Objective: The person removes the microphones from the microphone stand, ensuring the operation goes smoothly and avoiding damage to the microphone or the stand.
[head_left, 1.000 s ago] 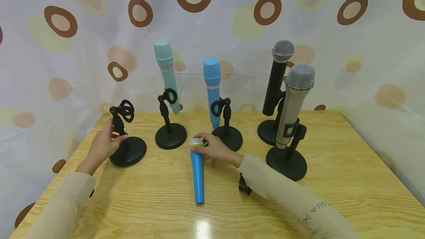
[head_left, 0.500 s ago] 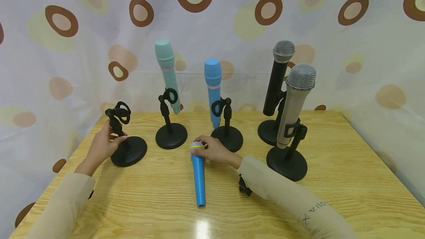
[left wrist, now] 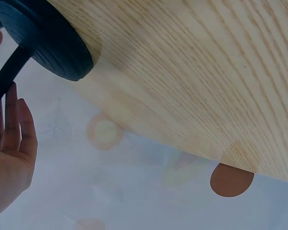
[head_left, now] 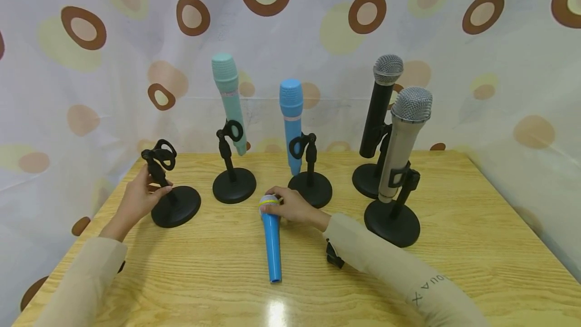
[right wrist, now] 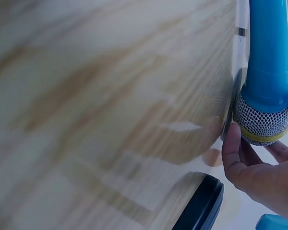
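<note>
Blue, yellow-banded microphone (head_left: 272, 236), mesh head (right wrist: 261, 120) pinched between fingers of right hand (head_left: 296, 206), handle toward camera; fingers of left hand (head_left: 138, 198) gripping black stand (head_left: 178, 207) by post, left side of counter (head_left: 204, 276).

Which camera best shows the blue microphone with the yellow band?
The head view: it shows the blue microphone end to end, though the right hand covers part of its mesh head. The right wrist view shows the mesh head and yellow band closer, but crops the handle. The left wrist view shows none of it.
</note>
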Demonstrator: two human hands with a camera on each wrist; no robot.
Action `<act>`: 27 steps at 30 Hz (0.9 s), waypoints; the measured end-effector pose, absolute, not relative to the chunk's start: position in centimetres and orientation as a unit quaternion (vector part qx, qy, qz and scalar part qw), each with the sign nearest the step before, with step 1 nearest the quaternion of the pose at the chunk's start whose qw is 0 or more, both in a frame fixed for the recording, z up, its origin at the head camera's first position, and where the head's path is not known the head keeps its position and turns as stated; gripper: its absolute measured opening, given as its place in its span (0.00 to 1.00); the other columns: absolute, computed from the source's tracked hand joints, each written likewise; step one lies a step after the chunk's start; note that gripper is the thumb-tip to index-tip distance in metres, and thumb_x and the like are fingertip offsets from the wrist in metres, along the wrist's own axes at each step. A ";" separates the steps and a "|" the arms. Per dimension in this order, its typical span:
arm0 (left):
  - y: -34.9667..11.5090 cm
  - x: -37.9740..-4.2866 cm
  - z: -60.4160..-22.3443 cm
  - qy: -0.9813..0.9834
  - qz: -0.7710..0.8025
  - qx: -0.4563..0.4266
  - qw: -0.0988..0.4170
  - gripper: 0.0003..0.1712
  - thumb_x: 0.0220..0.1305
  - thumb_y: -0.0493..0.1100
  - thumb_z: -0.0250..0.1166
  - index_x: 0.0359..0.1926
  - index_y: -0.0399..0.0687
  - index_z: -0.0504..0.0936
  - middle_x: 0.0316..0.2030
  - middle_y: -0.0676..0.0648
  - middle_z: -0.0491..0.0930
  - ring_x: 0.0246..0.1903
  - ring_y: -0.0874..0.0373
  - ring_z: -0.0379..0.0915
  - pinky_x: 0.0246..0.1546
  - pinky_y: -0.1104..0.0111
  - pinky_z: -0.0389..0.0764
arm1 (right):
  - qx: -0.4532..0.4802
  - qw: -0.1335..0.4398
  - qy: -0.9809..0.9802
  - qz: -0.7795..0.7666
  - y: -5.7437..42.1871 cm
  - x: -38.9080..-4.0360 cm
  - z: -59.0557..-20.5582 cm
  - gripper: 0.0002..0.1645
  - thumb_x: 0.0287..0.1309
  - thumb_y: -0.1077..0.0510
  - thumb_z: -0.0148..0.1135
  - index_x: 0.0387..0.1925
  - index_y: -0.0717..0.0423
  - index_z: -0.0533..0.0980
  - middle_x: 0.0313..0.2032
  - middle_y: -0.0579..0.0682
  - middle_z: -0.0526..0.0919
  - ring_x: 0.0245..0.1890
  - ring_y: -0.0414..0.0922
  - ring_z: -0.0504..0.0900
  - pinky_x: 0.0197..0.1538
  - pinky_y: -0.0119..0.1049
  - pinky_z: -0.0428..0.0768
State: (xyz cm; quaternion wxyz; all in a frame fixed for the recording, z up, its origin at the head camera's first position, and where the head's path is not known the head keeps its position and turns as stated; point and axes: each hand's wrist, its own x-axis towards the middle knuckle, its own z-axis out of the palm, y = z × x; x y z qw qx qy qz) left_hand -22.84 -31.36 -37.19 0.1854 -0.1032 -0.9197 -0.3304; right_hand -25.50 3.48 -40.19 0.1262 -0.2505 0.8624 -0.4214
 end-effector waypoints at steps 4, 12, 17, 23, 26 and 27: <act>-31.5 -22.6 -36.9 -0.919 -0.344 -0.097 0.167 0.23 0.58 0.32 0.61 0.51 0.34 0.62 0.40 0.29 0.78 0.37 0.35 0.78 0.33 0.56 0.81 | -0.256 0.128 0.858 -0.427 3.5 -25.5 -40.3 0.25 0.58 0.51 0.59 0.54 0.60 0.69 0.48 0.56 0.76 0.43 0.48 0.75 0.37 0.32 0.76; -31.6 -22.7 -35.9 -0.916 -0.348 -0.089 0.177 0.27 0.56 0.34 0.64 0.54 0.36 0.61 0.42 0.30 0.78 0.32 0.45 0.81 0.29 0.77 0.79 | -0.264 0.125 0.861 -0.417 3.8 -25.6 -40.4 0.28 0.59 0.50 0.57 0.56 0.62 0.66 0.51 0.58 0.75 0.47 0.50 0.75 0.40 0.36 0.78; -31.4 -22.4 -34.9 -0.921 -0.347 -0.074 0.160 0.28 0.58 0.39 0.63 0.53 0.33 0.59 0.48 0.28 0.72 0.41 0.33 0.76 0.37 0.54 0.81 | -0.267 0.125 0.860 -0.417 3.9 -25.6 -40.4 0.29 0.60 0.50 0.57 0.57 0.63 0.65 0.51 0.59 0.75 0.47 0.51 0.75 0.42 0.37 0.77; -31.3 -22.2 -33.9 -0.926 -0.347 -0.053 0.138 0.35 0.59 0.46 0.62 0.58 0.33 0.54 0.53 0.26 0.64 0.50 0.27 0.64 0.46 0.41 0.71 | -0.264 0.127 0.858 -0.422 4.0 -25.5 -40.2 0.30 0.59 0.51 0.57 0.58 0.63 0.64 0.52 0.59 0.74 0.47 0.51 0.75 0.41 0.37 0.77; -31.2 -22.2 -33.4 -0.926 -0.339 -0.060 0.157 0.37 0.58 0.43 0.64 0.60 0.34 0.53 0.53 0.28 0.64 0.52 0.28 0.64 0.46 0.41 0.70 | -0.260 0.129 0.858 -0.423 4.0 -25.4 -40.0 0.30 0.59 0.50 0.57 0.58 0.63 0.64 0.53 0.59 0.73 0.47 0.51 0.75 0.43 0.38 0.77; -31.1 -22.2 -33.2 -0.925 -0.338 -0.063 0.165 0.38 0.57 0.42 0.64 0.61 0.34 0.53 0.53 0.28 0.64 0.52 0.29 0.64 0.46 0.41 0.70 | -0.260 0.129 0.858 -0.423 4.1 -25.4 -40.0 0.30 0.59 0.50 0.57 0.58 0.63 0.64 0.53 0.59 0.73 0.47 0.51 0.75 0.44 0.38 0.78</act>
